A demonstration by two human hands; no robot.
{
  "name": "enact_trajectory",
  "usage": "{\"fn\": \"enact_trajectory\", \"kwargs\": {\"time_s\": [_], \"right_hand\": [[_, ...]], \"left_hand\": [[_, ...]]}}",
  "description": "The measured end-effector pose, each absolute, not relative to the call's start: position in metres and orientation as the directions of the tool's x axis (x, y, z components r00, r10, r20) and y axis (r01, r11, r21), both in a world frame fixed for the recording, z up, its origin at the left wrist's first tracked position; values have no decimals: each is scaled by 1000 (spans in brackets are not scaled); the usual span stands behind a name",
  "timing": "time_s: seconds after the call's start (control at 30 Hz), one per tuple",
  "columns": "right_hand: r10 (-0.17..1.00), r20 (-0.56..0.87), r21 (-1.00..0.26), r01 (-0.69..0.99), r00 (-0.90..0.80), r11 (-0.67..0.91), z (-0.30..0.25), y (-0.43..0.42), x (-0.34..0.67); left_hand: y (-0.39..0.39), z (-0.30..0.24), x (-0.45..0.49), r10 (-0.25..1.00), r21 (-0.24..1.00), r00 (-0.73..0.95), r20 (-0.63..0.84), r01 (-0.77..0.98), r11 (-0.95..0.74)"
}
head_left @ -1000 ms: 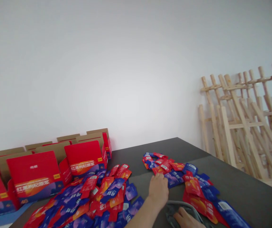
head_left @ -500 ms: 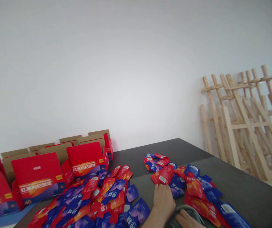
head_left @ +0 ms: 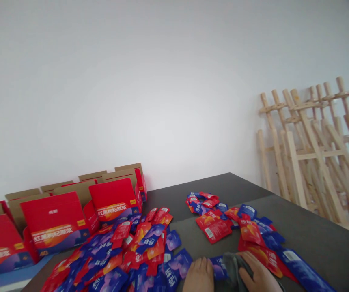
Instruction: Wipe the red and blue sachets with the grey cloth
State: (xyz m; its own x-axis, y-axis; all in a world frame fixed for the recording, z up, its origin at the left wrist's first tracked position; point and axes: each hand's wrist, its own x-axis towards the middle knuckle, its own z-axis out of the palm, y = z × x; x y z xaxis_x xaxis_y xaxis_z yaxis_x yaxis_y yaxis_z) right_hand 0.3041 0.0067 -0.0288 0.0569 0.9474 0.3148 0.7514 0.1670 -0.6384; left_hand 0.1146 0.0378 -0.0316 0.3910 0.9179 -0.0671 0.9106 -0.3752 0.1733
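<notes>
At the bottom edge my left hand (head_left: 199, 275) has its fingers closed on the left end of a small blue pouch (head_left: 218, 267). The pouch's other end meets a dark grey cloth (head_left: 232, 269), which partly covers it. My right hand (head_left: 256, 273) grips this cloth, its fingers curled over the fabric. Just beyond the hands lies a red pouch (head_left: 214, 227) with a white barcode label. A heap of red and blue pouches (head_left: 144, 247) spreads to the left of my left hand. More pouches (head_left: 250, 233) lie beyond and to the right of my right hand.
Open red cartons (head_left: 55, 221) with brown inner flaps stand in rows at the left. Some pouches (head_left: 201, 202) form a small pile farther back on the black tabletop (head_left: 308, 227). Wooden easel-like frames (head_left: 308, 158) lean by the white wall (head_left: 174, 89) on the right.
My left hand has drawn back toward me from the red pouch, which now lies flat. It now holds a blue pouch against the grey cloth in my right hand.
</notes>
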Motion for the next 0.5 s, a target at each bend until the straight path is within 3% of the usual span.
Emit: {"fn": "enact_trajectory", "kwargs": {"time_s": [0.17, 0.3, 0.5], "right_hand": [[933, 349, -709, 676, 91, 199, -38, 12, 313], [921, 357, -734, 657, 157, 172, -37, 12, 318], [963, 264, -607, 767, -49, 206, -27, 6, 308]], "left_hand": [[43, -59, 96, 877, 263, 478, 52, 840, -474], [39, -42, 81, 806, 296, 558, 195, 750, -591], [14, 12, 81, 879, 287, 453, 148, 831, -476]]}}
